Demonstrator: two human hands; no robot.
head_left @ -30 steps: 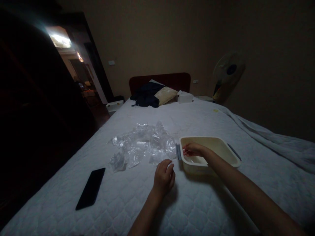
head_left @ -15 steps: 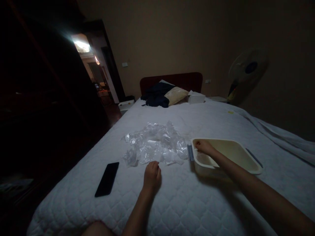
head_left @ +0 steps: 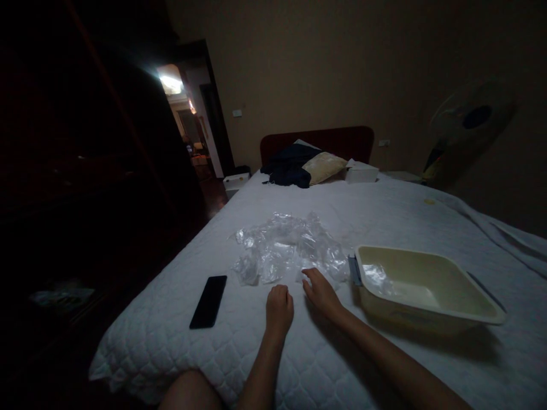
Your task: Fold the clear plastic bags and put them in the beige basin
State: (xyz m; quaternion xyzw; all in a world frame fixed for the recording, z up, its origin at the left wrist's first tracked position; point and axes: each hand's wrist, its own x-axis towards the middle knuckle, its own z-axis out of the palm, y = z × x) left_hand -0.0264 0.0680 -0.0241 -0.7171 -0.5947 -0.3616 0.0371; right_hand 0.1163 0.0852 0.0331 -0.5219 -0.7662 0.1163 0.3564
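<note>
A loose pile of crumpled clear plastic bags (head_left: 290, 242) lies on the white quilted bed cover. My left hand (head_left: 280, 310) rests just below the pile, fingers curled in, with nothing showing in it. At the pile's lower right edge is my right hand (head_left: 320, 291), fingers apart and reaching toward the plastic; it holds nothing that I can see. To the right stands a cream plastic basin (head_left: 431, 316) with grey handles. Inside it, near the left wall, sits some clear plastic (head_left: 378, 278).
A black phone (head_left: 208, 302) lies left of my hands. Dark clothing (head_left: 288, 165), a beige pillow (head_left: 325, 168) and a white box (head_left: 362, 172) are near the headboard (head_left: 350, 136). A standing fan (head_left: 474, 117) is at the far right. The bed's left edge borders dark floor.
My right hand has come out of the basin and moved left to the plastic pile. Clear plastic now shows in the basin. The whole view has shifted; my left hand stays curled on the bed.
</note>
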